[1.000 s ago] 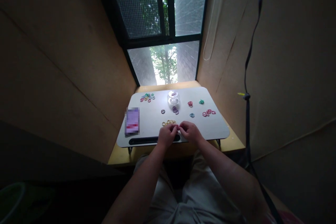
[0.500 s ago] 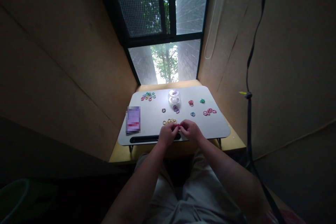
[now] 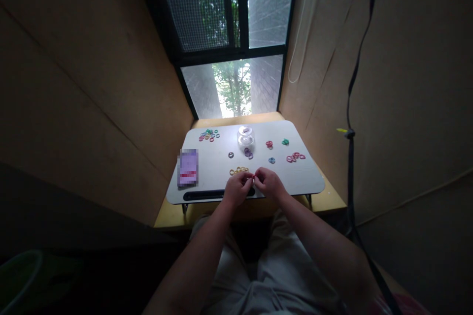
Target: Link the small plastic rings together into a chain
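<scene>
"How far along?"
"Partway, I'd judge. Single-colour groups lay apart on the table [image 3: 216, 170]: yellow rings [image 3: 242, 170] near the middle, purple rings [image 3: 248, 153] at the near side of the jar [image 3: 246, 139], red rings [image 3: 269, 144] and green rings [image 3: 286, 142] to the far right, blue rings [image 3: 272, 160] and pink rings [image 3: 295, 157] nearer on the right. One dark ring [image 3: 231, 155] lay alone, left of the purple."
"What was left?"
"The mixed pile [image 3: 209, 135], far left, several colours together. Looked ungrouped to me. Plus whatever was in hand."
"Fingers?"
"Left hand [image 3: 238, 188]: thumb and fingertips closed in a pinch on a red bit [image 3: 253, 176], at the near edge's middle. Right hand [image 3: 269, 184]: same, pinched on it from the right, fingertips nearly meeting the left's."
"Was it a ring?"
"Couldn't tell; fingers hid most of it, too small."
"Touching anything else?"
"Left hand sat just beside the yellow rings; contact unclear. Right hand was clear of the blue ones."
</scene>
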A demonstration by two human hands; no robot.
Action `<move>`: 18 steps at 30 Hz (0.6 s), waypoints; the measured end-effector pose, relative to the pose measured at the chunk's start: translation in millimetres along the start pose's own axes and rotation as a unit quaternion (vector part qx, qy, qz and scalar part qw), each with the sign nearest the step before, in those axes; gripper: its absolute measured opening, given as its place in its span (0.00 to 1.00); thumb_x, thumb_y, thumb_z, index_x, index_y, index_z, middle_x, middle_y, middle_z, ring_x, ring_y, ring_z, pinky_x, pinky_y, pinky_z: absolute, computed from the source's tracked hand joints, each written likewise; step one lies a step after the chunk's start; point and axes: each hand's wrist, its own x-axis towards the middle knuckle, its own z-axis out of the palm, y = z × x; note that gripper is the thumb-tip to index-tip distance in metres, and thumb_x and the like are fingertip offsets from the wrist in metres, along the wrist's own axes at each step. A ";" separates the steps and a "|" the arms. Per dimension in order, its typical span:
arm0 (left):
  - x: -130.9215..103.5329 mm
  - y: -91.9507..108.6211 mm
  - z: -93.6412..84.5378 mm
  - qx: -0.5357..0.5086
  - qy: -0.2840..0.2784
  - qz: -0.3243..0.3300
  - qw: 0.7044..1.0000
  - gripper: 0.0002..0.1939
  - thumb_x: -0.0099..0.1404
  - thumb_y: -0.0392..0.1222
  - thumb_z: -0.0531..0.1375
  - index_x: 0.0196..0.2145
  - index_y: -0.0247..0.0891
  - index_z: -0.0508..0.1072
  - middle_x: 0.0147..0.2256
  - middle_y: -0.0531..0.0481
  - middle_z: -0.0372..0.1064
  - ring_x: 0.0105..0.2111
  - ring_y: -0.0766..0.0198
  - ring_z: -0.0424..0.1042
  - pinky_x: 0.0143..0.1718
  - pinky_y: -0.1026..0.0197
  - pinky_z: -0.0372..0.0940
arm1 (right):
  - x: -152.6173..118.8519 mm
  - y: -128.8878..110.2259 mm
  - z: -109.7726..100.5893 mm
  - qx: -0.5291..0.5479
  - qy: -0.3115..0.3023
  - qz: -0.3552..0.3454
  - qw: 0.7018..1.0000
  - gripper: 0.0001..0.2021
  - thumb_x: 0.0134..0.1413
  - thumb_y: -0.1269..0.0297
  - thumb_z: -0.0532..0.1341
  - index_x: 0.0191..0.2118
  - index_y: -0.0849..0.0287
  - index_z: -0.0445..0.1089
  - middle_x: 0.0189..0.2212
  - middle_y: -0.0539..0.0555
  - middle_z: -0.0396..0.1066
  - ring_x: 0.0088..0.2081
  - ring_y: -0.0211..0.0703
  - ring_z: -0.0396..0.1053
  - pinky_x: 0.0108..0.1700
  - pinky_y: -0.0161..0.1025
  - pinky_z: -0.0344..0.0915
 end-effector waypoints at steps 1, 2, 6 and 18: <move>-0.2 0.6 -0.2 0.005 0.000 0.002 1.000 0.08 0.62 0.41 0.58 0.37 0.40 0.76 0.32 0.51 0.76 0.30 0.66 0.73 0.33 0.65 0.66 | 0.0 0.1 0.0 -0.002 0.000 0.000 1.000 0.05 0.52 0.66 0.58 0.27 0.58 0.65 0.22 0.48 0.67 0.25 0.36 0.62 0.28 0.32 0.56; -0.4 1.1 -0.5 0.015 0.001 0.004 1.000 0.08 0.63 0.42 0.58 0.37 0.40 0.76 0.31 0.51 0.75 0.29 0.66 0.72 0.32 0.65 0.65 | 0.0 0.0 0.1 -0.004 0.001 0.000 1.000 0.05 0.52 0.66 0.58 0.26 0.58 0.65 0.22 0.48 0.67 0.25 0.36 0.62 0.28 0.32 0.56; -1.4 2.8 -1.2 0.049 0.010 -0.004 0.999 0.07 0.62 0.44 0.59 0.34 0.40 0.75 0.27 0.53 0.73 0.26 0.66 0.70 0.30 0.65 0.62 | -0.2 -1.4 -0.4 -0.006 0.003 0.001 1.000 0.04 0.51 0.68 0.58 0.26 0.58 0.66 0.23 0.48 0.67 0.25 0.36 0.62 0.29 0.33 0.57; -1.0 5.6 -0.7 0.083 0.033 -0.034 0.995 0.06 0.62 0.43 0.58 0.30 0.39 0.70 0.25 0.54 0.69 0.25 0.67 0.67 0.28 0.65 0.58 | -0.9 -3.5 -1.3 -0.004 0.003 0.004 1.000 0.05 0.52 0.67 0.57 0.27 0.57 0.64 0.21 0.47 0.65 0.24 0.36 0.60 0.27 0.32 0.55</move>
